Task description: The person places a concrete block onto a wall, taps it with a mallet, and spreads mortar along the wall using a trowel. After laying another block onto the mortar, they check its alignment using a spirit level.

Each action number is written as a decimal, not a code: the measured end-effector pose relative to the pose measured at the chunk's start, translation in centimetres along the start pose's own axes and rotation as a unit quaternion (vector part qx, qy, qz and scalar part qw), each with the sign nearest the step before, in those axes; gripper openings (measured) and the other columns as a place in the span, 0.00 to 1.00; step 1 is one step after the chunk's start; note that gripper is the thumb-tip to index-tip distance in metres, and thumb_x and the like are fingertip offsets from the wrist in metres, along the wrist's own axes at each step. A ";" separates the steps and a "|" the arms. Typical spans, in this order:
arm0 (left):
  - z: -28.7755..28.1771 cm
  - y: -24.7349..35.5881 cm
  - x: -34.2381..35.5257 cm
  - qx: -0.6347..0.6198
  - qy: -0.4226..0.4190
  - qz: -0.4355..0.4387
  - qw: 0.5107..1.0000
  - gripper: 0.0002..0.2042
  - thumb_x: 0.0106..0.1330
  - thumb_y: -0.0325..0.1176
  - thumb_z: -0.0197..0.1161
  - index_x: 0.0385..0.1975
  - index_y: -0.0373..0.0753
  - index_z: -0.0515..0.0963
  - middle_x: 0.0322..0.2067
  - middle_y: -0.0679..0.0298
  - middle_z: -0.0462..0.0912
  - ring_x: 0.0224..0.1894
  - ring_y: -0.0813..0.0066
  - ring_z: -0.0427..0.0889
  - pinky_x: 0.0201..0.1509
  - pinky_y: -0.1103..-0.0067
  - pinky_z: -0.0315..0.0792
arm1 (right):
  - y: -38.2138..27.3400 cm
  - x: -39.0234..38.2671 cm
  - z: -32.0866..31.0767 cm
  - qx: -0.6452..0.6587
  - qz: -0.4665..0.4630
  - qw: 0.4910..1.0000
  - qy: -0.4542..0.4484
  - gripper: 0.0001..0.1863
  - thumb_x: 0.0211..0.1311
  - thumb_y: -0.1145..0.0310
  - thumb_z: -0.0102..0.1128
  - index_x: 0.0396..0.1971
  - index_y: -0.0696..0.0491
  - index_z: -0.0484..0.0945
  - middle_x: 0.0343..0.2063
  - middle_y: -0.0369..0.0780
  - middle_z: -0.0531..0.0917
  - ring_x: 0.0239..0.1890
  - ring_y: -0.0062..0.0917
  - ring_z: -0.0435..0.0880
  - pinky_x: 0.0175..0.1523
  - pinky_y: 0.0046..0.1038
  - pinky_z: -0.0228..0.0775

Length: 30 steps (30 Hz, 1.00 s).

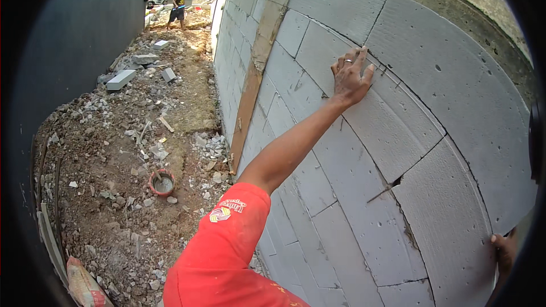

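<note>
1. The left hand (351,77) lies flat and open against the grey block wall (341,153), fingers spread and pointing up, palm pressed to the face of a large lightweight concrete block (455,79) high in the wall. A ring shows on one finger.
2. The left arm reaches up to the wall from a red sleeve (227,250) at the lower edge of the view.
3. The right hand (503,250) shows only at the wall's lower right edge, its fingers curled round the end of a block (449,227) there; it grips that edge, though most of the hand is hidden.
4. The wall's blocks are laid in staggered courses with thin dark joints; a small chipped gap (396,181) sits at a joint below and to the right of the left hand.
5. A brown wooden plank (253,74) leans upright against the wall, to the left of the left hand.
6. At the foot of the wall, left of the plank's base, the ground is bare earth strewn with rubble (131,153).
7. A small round orange bucket (162,182) with grey contents stands in the rubble, well apart from the wall.
8. Loose grey blocks (121,79) lie farther along the ground beside the wall.
9. Another person (178,5) stands far off by the wall's distant end.
</note>
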<state>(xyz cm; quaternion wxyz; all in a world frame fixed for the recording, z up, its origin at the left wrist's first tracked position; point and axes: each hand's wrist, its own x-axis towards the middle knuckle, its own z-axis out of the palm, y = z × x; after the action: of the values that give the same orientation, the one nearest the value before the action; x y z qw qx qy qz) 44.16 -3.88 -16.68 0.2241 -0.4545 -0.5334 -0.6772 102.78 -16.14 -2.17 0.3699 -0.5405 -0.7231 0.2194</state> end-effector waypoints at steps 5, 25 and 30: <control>0.8 0.9 -0.1 -0.018 -0.017 0.006 1.000 0.32 0.69 0.50 0.54 0.70 0.39 0.67 0.67 0.55 0.66 0.69 0.58 0.61 0.73 0.64 0.46 | -1.1 -0.3 -1.4 -0.138 0.068 0.988 -0.027 0.47 0.46 0.55 0.70 0.66 0.61 0.65 0.62 0.49 0.72 0.64 0.39 0.71 0.71 0.38 0.57; 2.4 0.6 0.3 -0.047 -0.039 0.027 0.998 0.32 0.69 0.51 0.56 0.70 0.41 0.67 0.66 0.57 0.66 0.70 0.60 0.57 0.73 0.62 0.45 | -2.7 -2.8 -1.7 -0.229 0.122 0.965 0.026 0.57 0.45 0.48 0.70 0.74 0.55 0.52 0.69 0.50 0.60 0.72 0.42 0.56 0.75 0.41 0.46; 1.5 -0.3 0.1 -0.009 0.009 0.023 1.000 0.28 0.73 0.49 0.55 0.69 0.43 0.69 0.67 0.55 0.69 0.71 0.57 0.59 0.75 0.58 0.45 | -1.5 -2.3 -1.9 -0.283 -0.088 0.936 0.189 0.75 0.33 0.15 0.61 0.75 0.54 0.51 0.67 0.62 0.64 0.70 0.54 0.64 0.72 0.54 0.55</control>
<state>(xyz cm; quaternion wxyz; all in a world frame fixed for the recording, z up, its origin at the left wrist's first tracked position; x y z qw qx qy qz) 44.41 -2.35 -16.73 0.2404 -0.4630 -0.5143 -0.6806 103.61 -18.99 -0.58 0.3494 -0.5884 -0.7168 -0.1335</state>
